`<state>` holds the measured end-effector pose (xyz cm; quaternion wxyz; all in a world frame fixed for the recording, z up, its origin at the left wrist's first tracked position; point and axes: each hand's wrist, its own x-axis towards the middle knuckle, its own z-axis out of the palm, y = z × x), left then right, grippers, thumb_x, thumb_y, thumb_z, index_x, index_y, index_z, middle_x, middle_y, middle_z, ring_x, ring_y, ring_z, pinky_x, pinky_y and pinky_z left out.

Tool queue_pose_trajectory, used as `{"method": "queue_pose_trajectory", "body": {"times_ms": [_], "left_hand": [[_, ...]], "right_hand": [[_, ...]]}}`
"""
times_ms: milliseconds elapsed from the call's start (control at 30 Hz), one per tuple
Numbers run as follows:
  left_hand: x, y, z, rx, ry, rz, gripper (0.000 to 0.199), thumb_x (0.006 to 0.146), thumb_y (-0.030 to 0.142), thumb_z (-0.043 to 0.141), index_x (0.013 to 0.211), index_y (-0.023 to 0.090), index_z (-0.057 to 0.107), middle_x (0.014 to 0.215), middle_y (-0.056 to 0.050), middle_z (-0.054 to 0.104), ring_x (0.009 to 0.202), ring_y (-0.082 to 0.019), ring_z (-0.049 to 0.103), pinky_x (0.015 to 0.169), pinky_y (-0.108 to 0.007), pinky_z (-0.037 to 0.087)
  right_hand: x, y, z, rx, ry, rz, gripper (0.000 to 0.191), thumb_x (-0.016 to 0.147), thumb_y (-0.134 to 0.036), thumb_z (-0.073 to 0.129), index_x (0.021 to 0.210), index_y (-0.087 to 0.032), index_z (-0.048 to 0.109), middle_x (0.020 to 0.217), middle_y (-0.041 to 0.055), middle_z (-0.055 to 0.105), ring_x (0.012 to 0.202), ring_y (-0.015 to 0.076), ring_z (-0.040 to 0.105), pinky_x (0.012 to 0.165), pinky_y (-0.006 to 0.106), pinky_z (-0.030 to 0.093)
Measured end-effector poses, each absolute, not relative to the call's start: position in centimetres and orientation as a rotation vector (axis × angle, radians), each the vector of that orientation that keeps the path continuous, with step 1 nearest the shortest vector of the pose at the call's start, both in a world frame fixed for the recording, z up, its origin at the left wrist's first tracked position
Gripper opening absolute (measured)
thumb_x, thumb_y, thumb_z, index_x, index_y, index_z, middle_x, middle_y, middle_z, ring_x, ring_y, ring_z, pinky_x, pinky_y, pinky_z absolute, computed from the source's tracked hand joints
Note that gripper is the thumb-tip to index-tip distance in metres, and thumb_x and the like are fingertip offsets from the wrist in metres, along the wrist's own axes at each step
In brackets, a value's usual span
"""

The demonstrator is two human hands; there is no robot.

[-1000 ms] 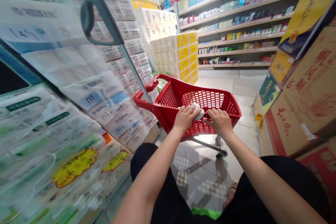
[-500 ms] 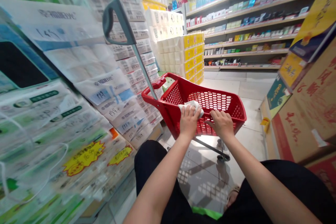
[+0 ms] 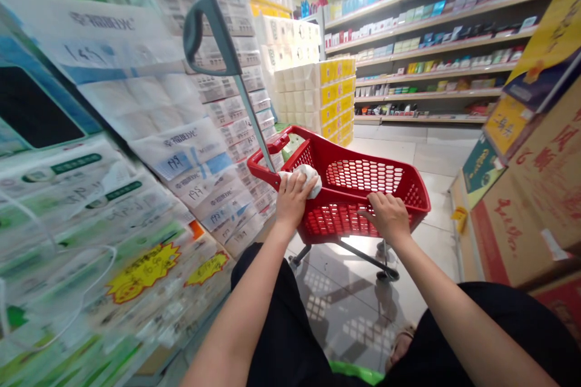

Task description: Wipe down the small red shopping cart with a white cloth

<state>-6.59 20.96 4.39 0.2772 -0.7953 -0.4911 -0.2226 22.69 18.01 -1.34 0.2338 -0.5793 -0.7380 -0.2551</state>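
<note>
A red plastic shopping basket cart with perforated sides stands in front of me on a wheeled frame. My left hand presses a crumpled white cloth onto the near rim, close to the handle end. Farther right along the same rim, my right hand grips the edge with its fingers curled over it. A grey pull handle on a metal pole rises from the cart's left end. The cloth under my left palm is partly hidden.
Stacked tissue packs line the left side, with yellow price tags on them. Cardboard cartons stand close on the right. Shelves of boxed goods fill the back, beyond the tiled floor.
My left hand has slid left along the near rim with the white cloth, toward the handle end. The right hand keeps its place on the rim.
</note>
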Motion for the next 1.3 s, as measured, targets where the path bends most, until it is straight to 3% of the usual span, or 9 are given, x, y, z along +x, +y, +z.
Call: {"method": "queue_pose_trajectory", "body": {"times_ms": [133,333,467,667,833,1000,1133,1300], "left_hand": [[-2.2,20.0,2.2,-2.112,-1.415,-0.679,0.045,0.098,0.021,0.044,0.141,0.029,0.050,0.144,-0.008,0.051,0.143,-0.029,0.033,0.122,-0.056,0.019],[3.5,18.6,0.0,-2.309,-1.230,-0.647,0.054,0.099,0.026,0.044,0.152,0.031,0.035,0.148,-0.007,0.047,0.140,-0.028,0.036,0.120,-0.052,0.026],[-0.7,19.6,2.1,-2.359,-1.106,-0.536,0.057,0.099,0.018,0.041,0.153,0.033,0.031,0.147,-0.003,0.049,0.138,-0.023,0.041,0.120,-0.047,0.027],[-8.2,21.3,4.7,-2.153,-1.325,-0.576,0.055,0.097,0.015,0.041,0.149,0.035,0.040,0.147,-0.003,0.049,0.141,-0.024,0.037,0.123,-0.051,0.020],[-4.3,20.7,2.1,-2.115,-1.412,-0.661,0.049,0.096,0.018,0.047,0.143,0.031,0.048,0.146,-0.008,0.049,0.145,-0.030,0.030,0.122,-0.058,0.019],[0.9,19.4,-0.2,-2.233,-1.296,-0.658,0.053,0.097,0.022,0.047,0.148,0.033,0.040,0.147,-0.007,0.048,0.142,-0.031,0.034,0.120,-0.058,0.023],[-0.8,19.8,1.3,-2.339,-1.094,-0.556,0.056,0.097,0.020,0.046,0.150,0.035,0.036,0.146,-0.004,0.048,0.139,-0.026,0.039,0.119,-0.052,0.026],[-6.3,21.2,4.7,-2.234,-1.224,-0.526,0.050,0.097,0.017,0.044,0.143,0.036,0.047,0.141,-0.004,0.053,0.135,-0.025,0.043,0.120,-0.052,0.025]], "right_hand": [[21.5,18.0,-1.3,-1.621,-2.015,-0.696,0.027,0.096,-0.045,0.050,0.100,-0.018,0.056,0.092,0.0085,0.063,0.083,0.0234,0.047,0.075,0.035,0.024],[20.4,18.1,-1.1,-1.618,-2.026,-0.691,0.029,0.094,-0.045,0.052,0.101,-0.017,0.057,0.094,0.0095,0.062,0.085,0.0240,0.046,0.075,0.036,0.024],[20.8,18.1,-1.1,-1.615,-2.041,-0.693,0.034,0.094,-0.050,0.050,0.100,-0.018,0.056,0.092,0.0085,0.062,0.084,0.0235,0.046,0.075,0.036,0.024],[21.0,18.4,-1.3,-1.622,-2.038,-0.681,0.033,0.094,-0.051,0.051,0.099,-0.018,0.056,0.090,0.0075,0.061,0.082,0.0224,0.046,0.075,0.035,0.024],[20.0,18.6,-1.2,-1.626,-2.024,-0.682,0.032,0.094,-0.049,0.052,0.099,-0.018,0.056,0.090,0.0072,0.061,0.082,0.0222,0.046,0.075,0.035,0.023],[19.5,18.5,-1.0,-1.614,-2.020,-0.701,0.032,0.094,-0.049,0.051,0.100,-0.018,0.057,0.090,0.0083,0.061,0.083,0.0230,0.046,0.074,0.035,0.023],[20.0,18.4,-0.9,-1.616,-2.038,-0.714,0.029,0.095,-0.047,0.050,0.100,-0.019,0.056,0.091,0.0087,0.062,0.083,0.0230,0.047,0.074,0.035,0.023],[20.4,18.5,-0.8,-1.652,-2.032,-0.728,0.030,0.093,-0.048,0.054,0.099,-0.019,0.055,0.092,0.0077,0.063,0.081,0.0223,0.047,0.073,0.035,0.023]]}}
